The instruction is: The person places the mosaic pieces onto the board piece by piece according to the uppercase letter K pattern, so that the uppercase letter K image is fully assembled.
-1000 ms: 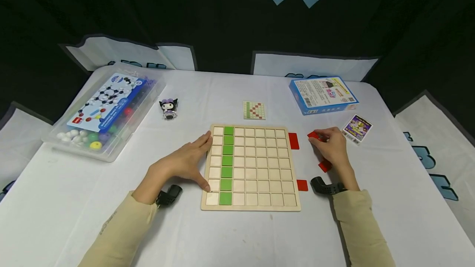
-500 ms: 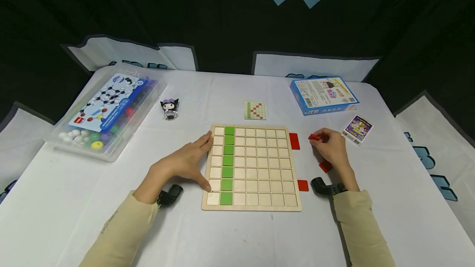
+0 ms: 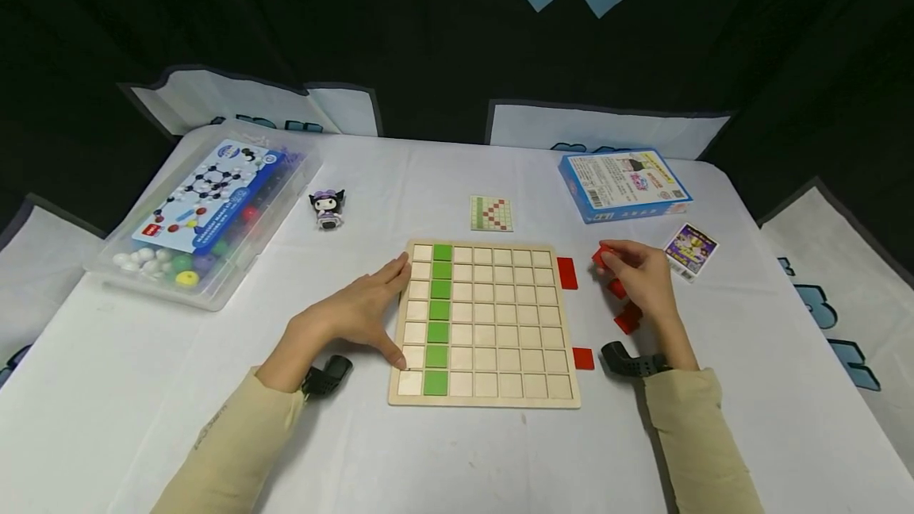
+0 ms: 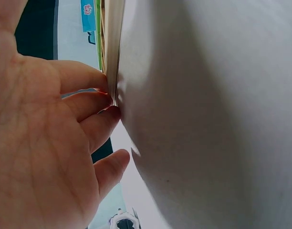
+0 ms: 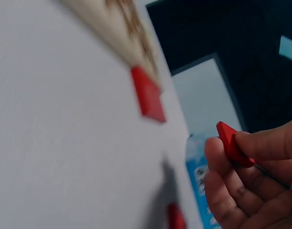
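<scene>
A wooden grid board [image 3: 524, 401] lies flat on the table, with one column of green tiles [image 3: 439, 310] near its left side. My left hand [image 3: 357, 312] is spread along the board's left edge; in the left wrist view its fingertips [image 4: 112, 113] touch that edge. To the right of the board, my right hand [image 3: 646, 280] pinches a red square tile [image 5: 233, 147] between thumb and fingers, lifted off the cloth. Below that hand lie more red tiles [image 3: 628, 318]. Other red tiles rest against the board's right side, a pair-sized patch [image 3: 567, 273] above and a single tile [image 3: 583, 358] below.
Beyond the board lies a small pattern card [image 3: 491, 213]. A figurine [image 3: 328, 209] and a clear plastic case [image 3: 214, 280] of coloured balls stand to the left. At the right are a blue box [image 3: 624, 184] and a picture card [image 3: 690, 251].
My right hand has risen slightly and moved a little away from me with a red tile in its grip. Another red tile now shows beneath it. The left hand stays put.
</scene>
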